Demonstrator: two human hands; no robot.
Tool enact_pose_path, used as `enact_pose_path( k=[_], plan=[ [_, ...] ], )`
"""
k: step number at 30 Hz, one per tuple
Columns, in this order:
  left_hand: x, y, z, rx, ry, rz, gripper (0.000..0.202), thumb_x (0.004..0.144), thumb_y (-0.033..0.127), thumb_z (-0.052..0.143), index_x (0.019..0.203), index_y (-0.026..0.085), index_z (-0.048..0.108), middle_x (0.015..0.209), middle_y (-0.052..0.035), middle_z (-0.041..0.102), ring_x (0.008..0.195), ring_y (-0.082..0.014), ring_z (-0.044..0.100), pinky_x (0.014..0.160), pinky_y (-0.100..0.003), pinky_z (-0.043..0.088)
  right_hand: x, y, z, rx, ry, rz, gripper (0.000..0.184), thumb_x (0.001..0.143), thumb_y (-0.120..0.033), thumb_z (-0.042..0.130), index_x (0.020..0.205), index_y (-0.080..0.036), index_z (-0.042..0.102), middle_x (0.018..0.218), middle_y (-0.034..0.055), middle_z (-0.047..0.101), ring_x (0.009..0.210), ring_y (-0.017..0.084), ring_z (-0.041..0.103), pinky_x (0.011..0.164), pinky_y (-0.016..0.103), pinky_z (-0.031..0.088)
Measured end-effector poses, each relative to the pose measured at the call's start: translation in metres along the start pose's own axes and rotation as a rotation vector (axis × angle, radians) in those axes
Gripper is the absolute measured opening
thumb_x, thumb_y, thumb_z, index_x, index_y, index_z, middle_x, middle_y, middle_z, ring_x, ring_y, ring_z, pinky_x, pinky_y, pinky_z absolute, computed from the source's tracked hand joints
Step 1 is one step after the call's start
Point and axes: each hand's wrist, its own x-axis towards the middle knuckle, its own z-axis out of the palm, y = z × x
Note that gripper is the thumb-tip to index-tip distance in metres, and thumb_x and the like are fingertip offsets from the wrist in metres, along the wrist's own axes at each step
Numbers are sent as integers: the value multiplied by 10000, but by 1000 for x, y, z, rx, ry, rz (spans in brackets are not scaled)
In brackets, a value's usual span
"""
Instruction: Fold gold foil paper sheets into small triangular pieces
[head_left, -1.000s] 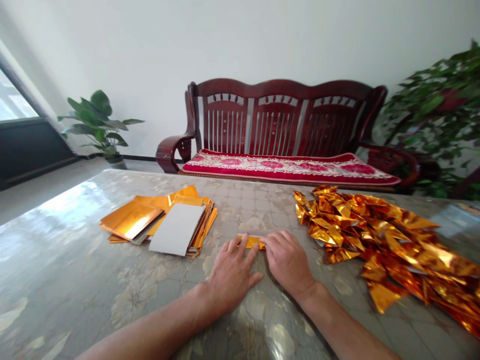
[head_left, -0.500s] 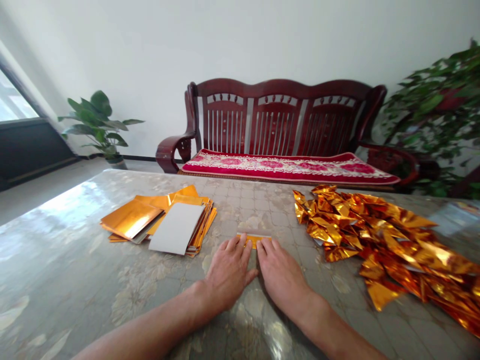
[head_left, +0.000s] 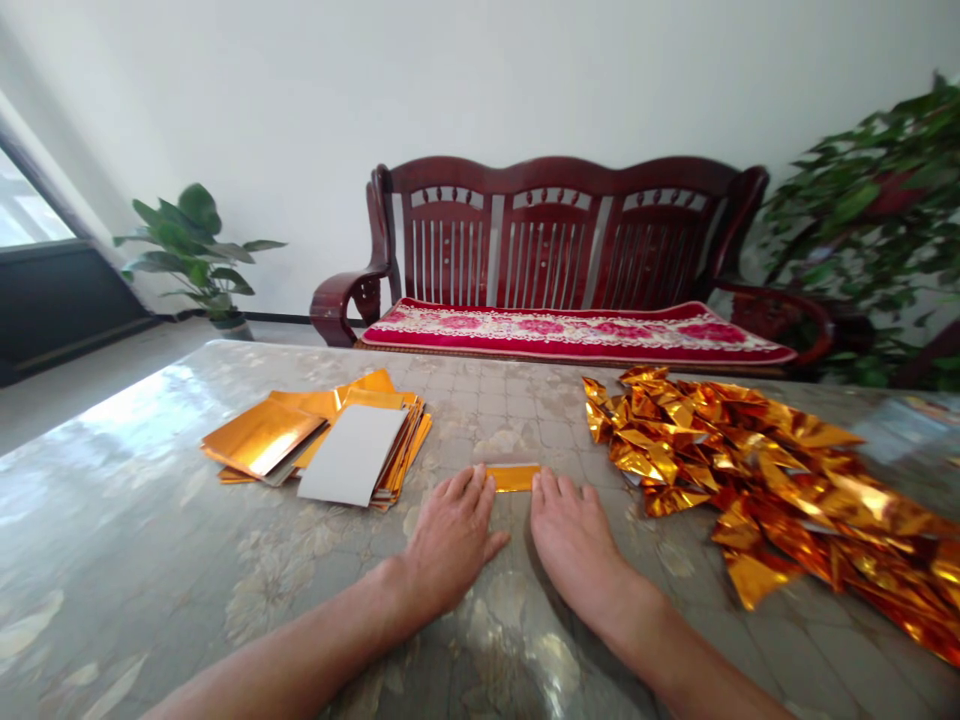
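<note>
A small folded strip of gold foil paper [head_left: 512, 477] lies on the glossy patterned table [head_left: 150, 560] in front of me. My left hand [head_left: 450, 535] lies flat with its fingers stretched out, the fingertips at the strip's left end. My right hand [head_left: 574, 535] also lies flat and open, its fingertips at the strip's right end. Neither hand grips anything. A stack of flat gold foil sheets [head_left: 262, 440] with a white-backed sheet [head_left: 354, 455] on top lies to the left. A heap of folded gold foil pieces [head_left: 750, 470] lies to the right.
A dark red wooden bench [head_left: 562, 250] with a red floral cushion [head_left: 577, 330] stands beyond the table. A potted plant [head_left: 195, 250] is at the back left and leafy greenery [head_left: 870, 230] at the right. A dark window sill [head_left: 60, 300] is at far left.
Both hands have slid apart along the gold strip, from overlapping it at the middle to resting at its two ends. More of the strip now shows between them.
</note>
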Motion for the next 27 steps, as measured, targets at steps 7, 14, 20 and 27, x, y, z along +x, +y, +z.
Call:
enact_pose_path(
  k=[7, 14, 20, 27],
  plan=[
    [1, -1, -4, -22, -28, 63, 532, 940, 408, 513, 1372, 97, 496, 1454, -152, 495, 1314, -291, 465, 1074, -408, 407, 6, 11, 0, -24, -46, -9, 469, 828, 13, 409, 1230, -76, 634, 1267, 239, 617, 1029, 315, 622, 781, 459, 497],
    [-2, 0, 5, -64, -8, 20, 620, 937, 497, 479, 1430, 124, 429, 1519, -156, 406, 1402, -297, 368, 1115, -442, 369, 8, 18, -4, 29, -26, 20, 410, 822, 11, 453, 1155, -88, 671, 1153, 225, 664, 988, 325, 632, 760, 432, 473],
    [1, -2, 5, -91, -2, 25, 587, 945, 479, 468, 1407, 117, 445, 1500, -141, 438, 1387, -280, 386, 1124, -412, 365, 12, 22, -4, 39, -35, 41, 347, 853, -14, 488, 1111, -124, 692, 1109, 178, 684, 966, 297, 629, 740, 375, 421],
    [10, -9, -2, -174, 30, 28, 339, 965, 222, 424, 1281, 180, 542, 1348, -81, 581, 1232, -225, 516, 1057, -380, 432, 13, 22, -6, 70, 64, 26, 214, 915, -100, 520, 1012, -170, 698, 988, 104, 693, 942, 270, 598, 750, 370, 376]
  ],
)
